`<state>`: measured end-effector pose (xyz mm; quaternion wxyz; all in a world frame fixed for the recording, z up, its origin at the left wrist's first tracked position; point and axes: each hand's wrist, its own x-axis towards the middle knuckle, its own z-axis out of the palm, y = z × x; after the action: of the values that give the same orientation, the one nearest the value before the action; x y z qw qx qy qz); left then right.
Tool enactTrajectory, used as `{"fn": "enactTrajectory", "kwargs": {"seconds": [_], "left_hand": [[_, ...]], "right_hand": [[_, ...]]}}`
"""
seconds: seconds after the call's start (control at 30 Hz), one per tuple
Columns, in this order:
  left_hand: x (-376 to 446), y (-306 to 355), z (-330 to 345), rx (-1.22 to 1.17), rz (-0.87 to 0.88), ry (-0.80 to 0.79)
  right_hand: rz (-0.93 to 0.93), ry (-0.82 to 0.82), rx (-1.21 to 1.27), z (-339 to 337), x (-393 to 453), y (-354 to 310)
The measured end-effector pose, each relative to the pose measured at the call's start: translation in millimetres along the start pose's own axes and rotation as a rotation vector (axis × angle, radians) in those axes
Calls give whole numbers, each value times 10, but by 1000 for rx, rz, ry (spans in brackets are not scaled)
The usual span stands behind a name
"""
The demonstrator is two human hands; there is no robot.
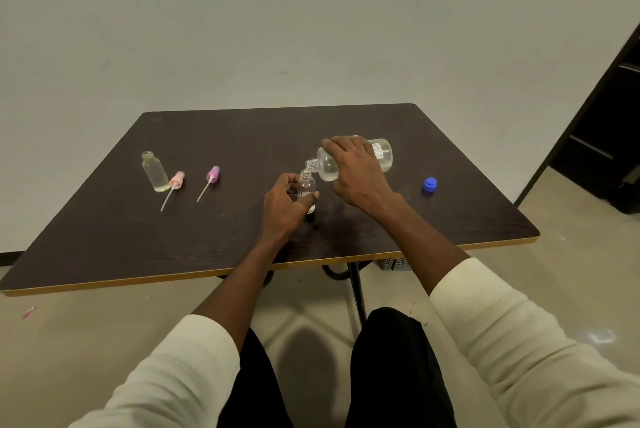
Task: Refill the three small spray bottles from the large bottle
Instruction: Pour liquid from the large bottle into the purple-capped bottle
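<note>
My right hand grips the large clear bottle, tipped on its side with its open neck pointing left and down. The neck sits just over the mouth of a small clear bottle that stands on the dark table. My left hand holds that small bottle around its body. Another small bottle, uncapped and holding clear liquid, stands at the far left. A pink spray top and a purple spray top lie on the table beside it, tubes pointing toward me.
The blue cap of the large bottle lies on the table to the right of my right hand. A dark cabinet stands at the right beyond the table. A small pink scrap lies on the floor at the left.
</note>
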<state>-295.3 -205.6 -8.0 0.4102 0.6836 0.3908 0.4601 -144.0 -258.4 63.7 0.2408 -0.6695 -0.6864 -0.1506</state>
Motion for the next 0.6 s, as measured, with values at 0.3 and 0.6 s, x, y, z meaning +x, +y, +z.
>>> {"fn": "enactTrajectory", "kwargs": {"seconds": [0.3, 0.6], "left_hand": [[-5, 8, -4, -1, 5, 3], [-18, 27, -3, 5, 8, 7]], "right_hand": [[3, 1, 3, 2, -7, -1], [-1, -3, 0, -17, -7, -18]]}}
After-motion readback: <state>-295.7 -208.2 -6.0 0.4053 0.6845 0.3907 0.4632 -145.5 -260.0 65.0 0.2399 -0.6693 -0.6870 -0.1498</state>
